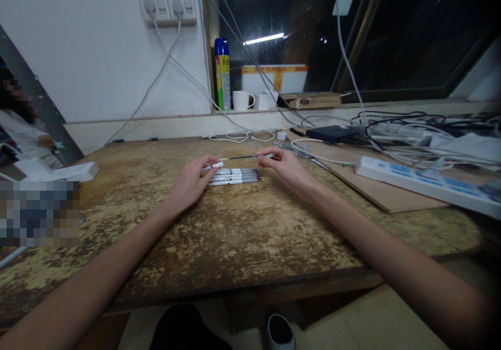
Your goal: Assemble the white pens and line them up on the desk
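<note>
Between the fingers of my left hand point(194, 176) is a white pen barrel point(216, 166). My right hand point(282, 163) pinches a short greyish pen part point(269, 155). A thin dark pen refill point(241, 157) stretches from that part toward my left hand, with a yellowish stretch at its left end. Whether the refill's left end sits in the barrel I cannot tell. Just below lies a row of several white-and-grey pens point(235, 176), side by side on the worn wooden table point(219, 235). My left fingertips are close to their left ends and partly cover them.
To the right a white power strip point(422, 180) rests on a brown board point(364, 188) near tangled cables point(415, 125). A spray can point(222, 76) and white mug point(241, 100) stand on the window ledge. At the far left is another person point(23, 125).
</note>
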Motion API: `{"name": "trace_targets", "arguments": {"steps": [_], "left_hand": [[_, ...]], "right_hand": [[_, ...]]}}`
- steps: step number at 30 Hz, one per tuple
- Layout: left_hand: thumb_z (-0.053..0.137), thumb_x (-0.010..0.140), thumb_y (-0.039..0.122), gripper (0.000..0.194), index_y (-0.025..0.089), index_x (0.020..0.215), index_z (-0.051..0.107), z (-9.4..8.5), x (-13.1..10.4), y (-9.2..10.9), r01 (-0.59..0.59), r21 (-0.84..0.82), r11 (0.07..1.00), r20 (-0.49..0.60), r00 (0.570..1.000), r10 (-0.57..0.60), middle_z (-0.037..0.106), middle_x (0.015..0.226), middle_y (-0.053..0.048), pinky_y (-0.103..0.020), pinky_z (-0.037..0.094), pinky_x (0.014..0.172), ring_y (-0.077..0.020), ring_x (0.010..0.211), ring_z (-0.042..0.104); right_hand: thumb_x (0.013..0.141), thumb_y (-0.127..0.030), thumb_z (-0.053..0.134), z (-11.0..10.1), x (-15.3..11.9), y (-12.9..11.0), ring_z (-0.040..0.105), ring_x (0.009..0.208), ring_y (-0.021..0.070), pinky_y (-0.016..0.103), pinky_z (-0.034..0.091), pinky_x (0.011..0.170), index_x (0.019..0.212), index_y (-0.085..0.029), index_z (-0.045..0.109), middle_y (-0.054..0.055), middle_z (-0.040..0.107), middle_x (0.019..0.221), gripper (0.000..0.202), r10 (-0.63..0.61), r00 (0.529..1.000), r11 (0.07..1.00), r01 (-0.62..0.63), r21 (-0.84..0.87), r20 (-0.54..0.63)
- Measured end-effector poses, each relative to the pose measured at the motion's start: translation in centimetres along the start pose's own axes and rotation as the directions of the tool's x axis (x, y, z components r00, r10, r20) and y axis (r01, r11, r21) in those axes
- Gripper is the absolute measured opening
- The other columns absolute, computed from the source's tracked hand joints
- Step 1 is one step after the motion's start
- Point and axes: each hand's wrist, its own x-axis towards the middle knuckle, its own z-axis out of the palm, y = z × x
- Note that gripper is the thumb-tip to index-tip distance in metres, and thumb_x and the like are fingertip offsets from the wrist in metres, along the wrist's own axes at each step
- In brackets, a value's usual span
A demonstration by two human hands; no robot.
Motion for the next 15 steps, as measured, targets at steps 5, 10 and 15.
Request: {"name": "trace_targets", "arguments": {"steps": [5, 10, 15], "left_hand": [[0.052, 0.101, 0.036, 0.028, 0.022, 0.119, 0.068, -0.09, -0.04, 0.17, 0.02, 0.014, 1.0, -0.013, 1.0, -0.019, 0.073, 0.122, -0.009, -0.047, 0.049, 0.102, -0.0272, 0.112, 0.066], [0.05, 0.101, 0.036, 0.028, 0.022, 0.117, 0.068, -0.17, -0.07, 0.35, 0.013, 0.015, 1.0, -0.022, 1.0, -0.013, 0.073, 0.123, -0.009, -0.047, 0.048, 0.104, -0.0279, 0.115, 0.065], [0.049, 0.101, 0.037, 0.029, 0.023, 0.117, 0.068, -0.22, -0.05, 0.33, -0.005, 0.023, 1.0, -0.032, 0.999, 0.006, 0.073, 0.122, -0.008, -0.048, 0.047, 0.105, -0.0283, 0.115, 0.064]], "right_hand": [[0.079, -0.035, 0.074, -0.08, 0.08, 0.21, 0.066, 0.082, 0.0198, 0.036, 0.052, 0.085, 0.09, -0.019, 0.076, 0.005, 0.072, 0.082, 0.019, 0.011, 1.0, 1.0, -0.011, 0.002, -0.007], [0.08, -0.035, 0.074, -0.1, 0.12, 0.33, 0.066, 0.082, 0.0196, 0.036, 0.053, 0.086, 0.088, -0.019, 0.076, 0.006, 0.073, 0.083, 0.018, 0.012, 1.0, 1.0, -0.012, 0.001, -0.006], [0.08, -0.034, 0.073, -0.13, 0.09, 0.28, 0.065, 0.082, 0.019, 0.036, 0.053, 0.086, 0.084, -0.018, 0.075, 0.006, 0.072, 0.083, 0.016, 0.013, 1.0, 1.0, -0.013, 0.019, 0.008]]}}
